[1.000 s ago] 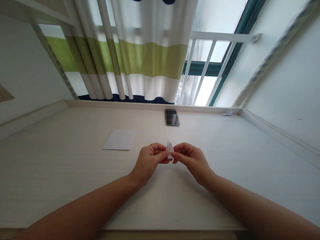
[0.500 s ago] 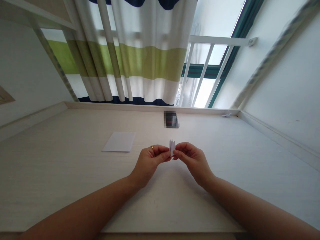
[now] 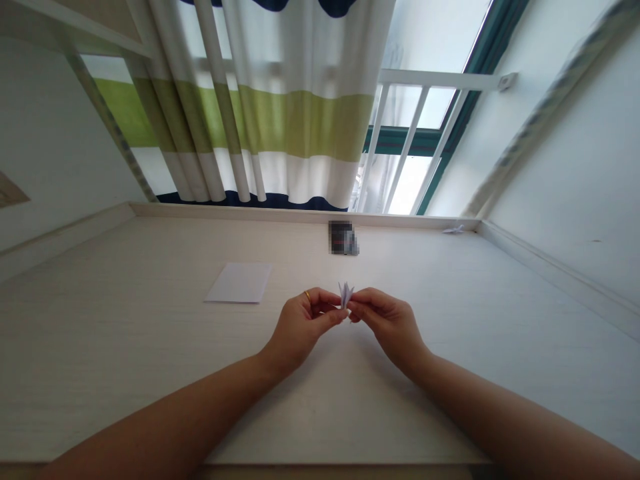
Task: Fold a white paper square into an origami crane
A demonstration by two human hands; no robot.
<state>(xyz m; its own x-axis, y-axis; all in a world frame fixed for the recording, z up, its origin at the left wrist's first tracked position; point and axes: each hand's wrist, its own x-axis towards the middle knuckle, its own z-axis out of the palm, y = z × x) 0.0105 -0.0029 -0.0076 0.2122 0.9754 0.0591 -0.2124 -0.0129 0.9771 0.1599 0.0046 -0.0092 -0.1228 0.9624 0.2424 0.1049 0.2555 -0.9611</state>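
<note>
Near the frame's centre, the left hand (image 3: 303, 325) and right hand (image 3: 391, 321) pinched folded paper (image 3: 345, 293) from both sides, apparently to steady its splayed tips.

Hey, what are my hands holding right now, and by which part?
A small, folded white paper piece, pinched by the left hand and the right hand near its lower end, its pointed tips fanning out free.

Behind the pale wood-grained bench (image 3: 345, 407), a white fabric curtain (image 3: 305, 123) banded in green and navy; to its right, a white barred railing (image 3: 440, 79) before a teal-framed window (image 3: 433, 40). Near the bench's far rim, a dark, pixelated object (image 3: 341, 236).
</note>
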